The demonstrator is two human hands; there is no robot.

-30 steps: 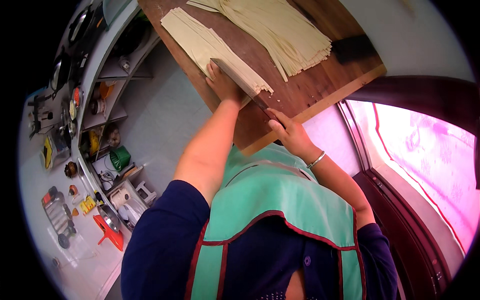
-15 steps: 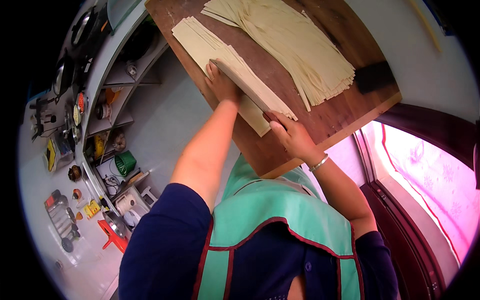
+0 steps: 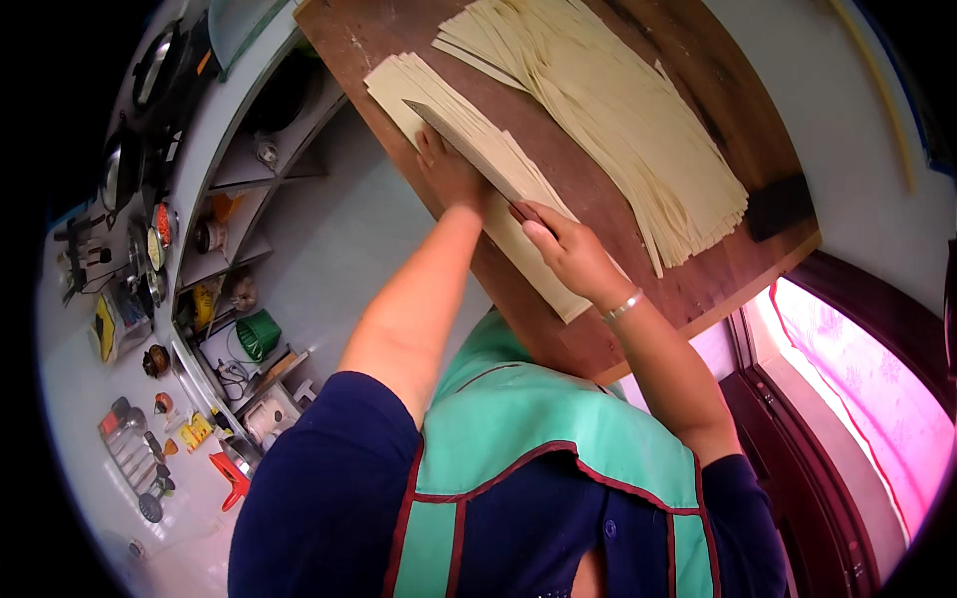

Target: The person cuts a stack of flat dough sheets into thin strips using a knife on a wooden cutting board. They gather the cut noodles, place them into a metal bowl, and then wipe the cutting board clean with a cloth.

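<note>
Fingers [image 3: 431, 149] of the left hand [image 3: 451, 174] lie flat and close together, pressing down on the folded stack of dough [image 3: 469, 149], gripping nothing, just pinning the layers so they don't slide. Seen from the head camera, the right hand [image 3: 568, 249] is curled shut around the handle of a broad knife [image 3: 469, 149], whose flat blade runs right alongside the left fingertips, so the knuckles seem to serve as its guide. That stack sits near the left edge of the wooden cutting board [image 3: 618, 329], stretching from the far corner back toward the person's body. Just beside it, toward the middle and right of the board, lies a heap of cut noodle strips [image 3: 618, 120], kept apart from the uncut dough, I'd say so the two don't tangle. A dark block [image 3: 783, 204] rests at the board's right edge, touching the strip ends. Off to the left, shelves [image 3: 229, 269] crowded with kitchen odds and ends, well away from the work.
</note>
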